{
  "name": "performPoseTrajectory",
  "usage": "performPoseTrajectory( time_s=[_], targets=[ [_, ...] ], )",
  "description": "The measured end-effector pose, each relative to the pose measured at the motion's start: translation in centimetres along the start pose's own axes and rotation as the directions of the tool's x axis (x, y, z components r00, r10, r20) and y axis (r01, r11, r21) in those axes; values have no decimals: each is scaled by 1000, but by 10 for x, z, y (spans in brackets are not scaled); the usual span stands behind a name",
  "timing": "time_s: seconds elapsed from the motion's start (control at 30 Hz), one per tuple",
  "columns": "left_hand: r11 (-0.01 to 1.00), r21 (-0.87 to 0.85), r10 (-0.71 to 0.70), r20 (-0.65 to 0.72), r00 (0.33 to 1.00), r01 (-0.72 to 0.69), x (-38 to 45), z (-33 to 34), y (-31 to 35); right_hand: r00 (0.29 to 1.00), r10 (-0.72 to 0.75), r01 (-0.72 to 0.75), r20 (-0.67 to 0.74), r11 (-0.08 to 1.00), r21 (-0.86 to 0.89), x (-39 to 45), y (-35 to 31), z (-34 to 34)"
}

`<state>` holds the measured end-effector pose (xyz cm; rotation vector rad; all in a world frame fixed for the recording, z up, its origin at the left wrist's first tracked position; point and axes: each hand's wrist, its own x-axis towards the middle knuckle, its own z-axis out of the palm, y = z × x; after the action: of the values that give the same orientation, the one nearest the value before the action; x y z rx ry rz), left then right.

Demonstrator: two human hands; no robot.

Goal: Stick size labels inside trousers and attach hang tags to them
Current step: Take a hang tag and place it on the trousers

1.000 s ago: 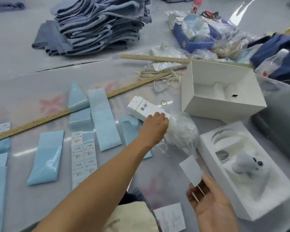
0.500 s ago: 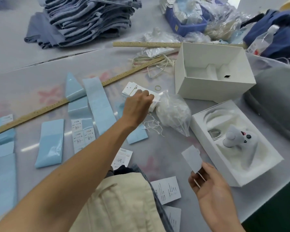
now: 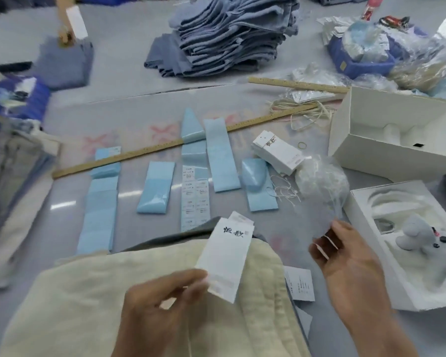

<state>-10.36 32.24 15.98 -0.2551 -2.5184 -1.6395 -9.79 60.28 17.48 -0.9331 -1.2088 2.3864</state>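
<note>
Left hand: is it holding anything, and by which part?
Yes. The left hand pinches a white paper hang tag with black characters by its lower end.

The hang tag stack [image 3: 277, 155] lies right of the label strips [image 3: 194, 186], behind the trousers [image 3: 144, 287].

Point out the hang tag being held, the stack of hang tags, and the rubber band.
held hang tag [image 3: 225, 256], head view, its blank middle
stack of hang tags [image 3: 278, 155], head view, top tag's face
rubber band [image 3: 302, 144], head view, the ring's edge

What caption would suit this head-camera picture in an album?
Left hand holds a white hang tag above cream trousers; right hand pinches thin white strips.
</note>
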Motion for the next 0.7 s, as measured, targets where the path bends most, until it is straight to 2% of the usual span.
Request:
performPoseTrajectory(
  time_s=[0.03,0.1,0.2,0.3,0.4,0.47,0.53,0.7],
  targets=[
    [990,-42,-134,-45,990,132,-22,-6,-1,998,-30,34,60,997,-68,-5,4,6],
    [947,-93,-318,-136,938,307,-53,-9,-4,976,-94,142,198,959,-246,-17,9,17],
    [861,-286,-474,-159,866,419,-62,-10,-2,892,-146,335,428,849,-408,-28,11,34],
    [852,-320,-462,-89,882,414,-60,-9,-6,748,-138,485,649,781,-393,-36,10,49],
    [842,-329,-450,10,893,428,-56,-6,-8,513,-98,705,853,615,-354,-40,11,54],
    [827,-337,-456,64,888,450,-53,-7,-12,389,-30,804,921,500,-323,-40,14,55],
    [822,-338,-453,100,886,459,-50,-7,-16,341,17,840,940,443,-313,-37,17,53],
    [838,-313,-439,103,893,448,-46,-8,-18,339,3,851,941,426,-307,-33,26,44]
  ],
)
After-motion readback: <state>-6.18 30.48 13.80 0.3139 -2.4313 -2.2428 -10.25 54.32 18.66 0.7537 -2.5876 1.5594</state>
